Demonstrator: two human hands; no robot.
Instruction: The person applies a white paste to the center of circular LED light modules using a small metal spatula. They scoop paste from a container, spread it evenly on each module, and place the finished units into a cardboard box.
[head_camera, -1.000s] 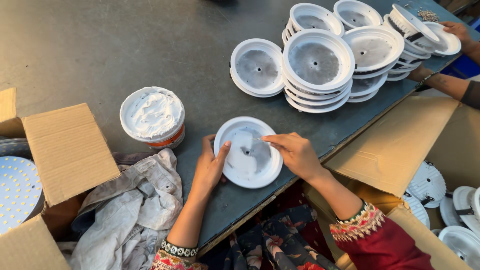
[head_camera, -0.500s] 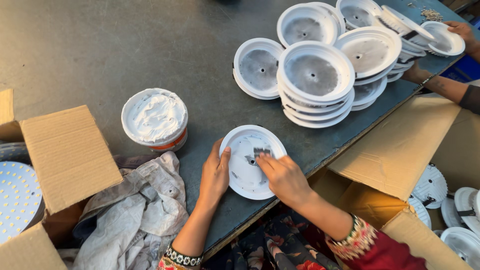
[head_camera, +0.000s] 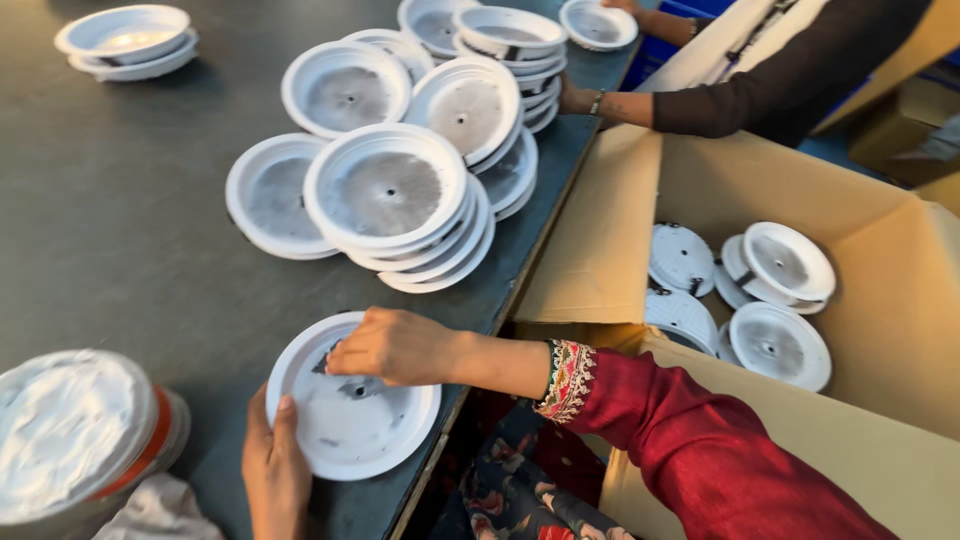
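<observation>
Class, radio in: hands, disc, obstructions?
Left hand steadies round white plastic disc at its rim. Right hand rests on top. Stacked white discs beyond, apart.

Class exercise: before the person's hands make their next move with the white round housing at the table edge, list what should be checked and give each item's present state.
1. Left hand steadies the white round housing at its rim: ok.
2. Right hand rests on the housing's inside, fingers over its centre: ok.
3. Small part under those fingers seated properly: cannot tell, hidden.
4. Housing fully supported on the dark table: not ok, its rim reaches just past the table edge.
5. Stacks of housings lie apart from the worked piece: ok.
6. Co-worker's hand stays away at the far stacks: ok.
</observation>
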